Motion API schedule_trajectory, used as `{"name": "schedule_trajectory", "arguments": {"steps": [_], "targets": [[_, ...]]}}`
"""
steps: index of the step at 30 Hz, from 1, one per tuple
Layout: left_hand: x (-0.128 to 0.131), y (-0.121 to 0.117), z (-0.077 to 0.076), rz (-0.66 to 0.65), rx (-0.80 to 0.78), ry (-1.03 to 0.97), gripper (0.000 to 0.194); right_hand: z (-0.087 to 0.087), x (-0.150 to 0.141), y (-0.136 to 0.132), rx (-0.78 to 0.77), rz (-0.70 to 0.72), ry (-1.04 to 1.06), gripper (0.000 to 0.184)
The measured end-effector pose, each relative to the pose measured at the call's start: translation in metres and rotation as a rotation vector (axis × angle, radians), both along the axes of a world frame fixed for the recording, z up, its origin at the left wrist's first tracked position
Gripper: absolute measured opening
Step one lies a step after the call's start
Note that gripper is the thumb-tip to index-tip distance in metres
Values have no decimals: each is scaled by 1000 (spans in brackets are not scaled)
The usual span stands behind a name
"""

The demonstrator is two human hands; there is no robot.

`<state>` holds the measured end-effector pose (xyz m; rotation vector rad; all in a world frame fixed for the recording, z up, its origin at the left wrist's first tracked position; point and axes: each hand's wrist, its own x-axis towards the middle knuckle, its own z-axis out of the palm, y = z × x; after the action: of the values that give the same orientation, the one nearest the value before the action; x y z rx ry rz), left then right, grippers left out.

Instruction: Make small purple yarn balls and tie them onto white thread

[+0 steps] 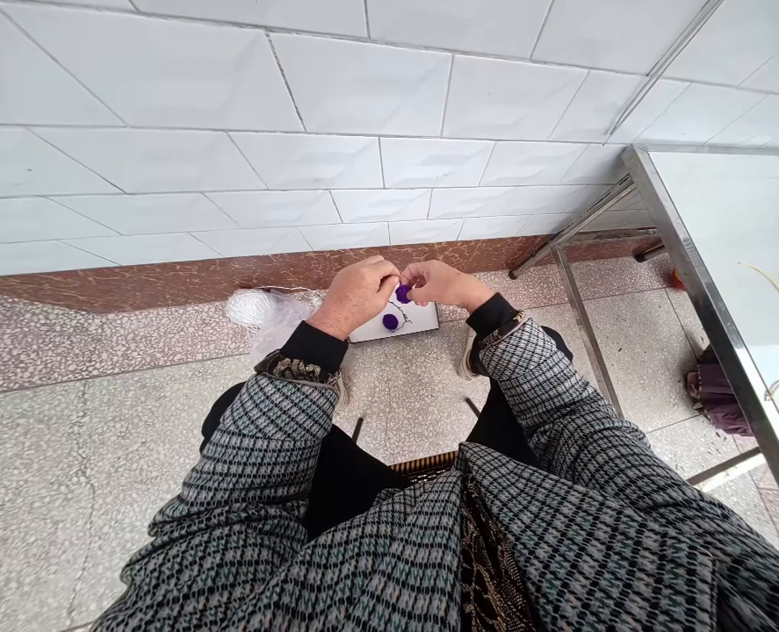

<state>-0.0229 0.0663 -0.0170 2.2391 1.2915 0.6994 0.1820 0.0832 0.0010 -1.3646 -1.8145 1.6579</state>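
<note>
Both hands meet in front of me, low over a white tray-like board (pixel 425 322) with a dark edge. My right hand (pixel 445 284) has its fingers closed on a small purple fuzzy piece (pixel 402 294), which looks like yarn. Close beside it, my left hand (pixel 363 291) is pinched, thumb against finger; whatever is between those fingertips is too small to make out. A round purple yarn ball (pixel 390 322) lies on the board below the hands. Thin dark twisted strands (pixel 402 313) run over the board from near the fingertips.
White yarn (pixel 250 307) and a clear plastic bag (pixel 284 320) lie on the floor to the left. Ahead is a white tiled wall (pixel 336 96) with a brown skirting. A metal-framed table (pixel 685 254) stands at right, with dark red cloth (pixel 718 393) beneath it.
</note>
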Motion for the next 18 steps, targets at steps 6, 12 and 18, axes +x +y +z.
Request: {"name": "schedule_trajectory", "arguments": {"steps": [6, 12, 18], "targets": [[6, 3, -3, 56, -44, -71, 23, 2, -4, 3, -223, -262, 415, 19], [14, 1, -1, 102, -90, -144, 26, -1, -12, 1, -259, -459, 537, 19], [12, 2, 2, 204, -135, -127, 32, -5, -12, 3, -188, -373, 498, 23]]}}
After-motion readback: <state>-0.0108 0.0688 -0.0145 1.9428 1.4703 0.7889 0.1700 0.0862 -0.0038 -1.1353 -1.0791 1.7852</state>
